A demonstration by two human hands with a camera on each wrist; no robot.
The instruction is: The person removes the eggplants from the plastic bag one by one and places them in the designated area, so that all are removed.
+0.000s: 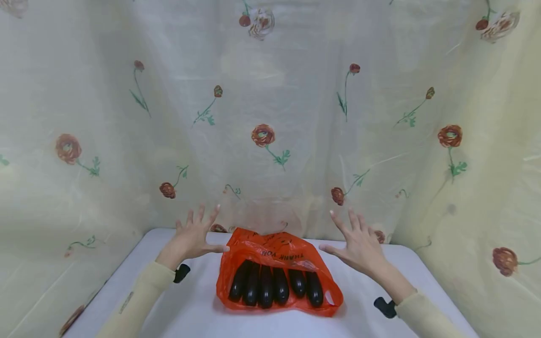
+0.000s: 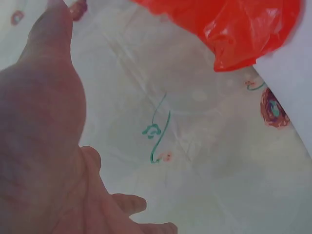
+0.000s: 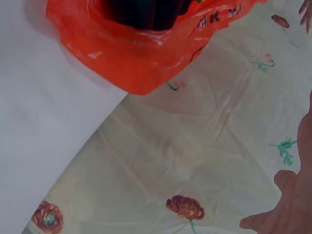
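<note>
A red plastic bag (image 1: 291,249) with "THANK YOU" printing lies on the white table, its mouth toward me. Several dark, glossy eggplants (image 1: 266,287) lie side by side inside it, their far ends hidden under the plastic. To the bag's left, my left hand (image 1: 192,239) is raised with fingers spread, holding nothing. My right hand (image 1: 359,244) is held up on the other side, fingers likewise spread and bare. Neither hand touches the bag. In the right wrist view, dark eggplants (image 3: 141,12) show in the bag's opening.
The white table (image 1: 181,310) has rounded far corners. Behind it and at both sides hangs a pale curtain (image 1: 296,94) printed with red flowers and green stems. A small black device (image 1: 181,273) sits at the left wrist, and another black device (image 1: 385,307) at the right.
</note>
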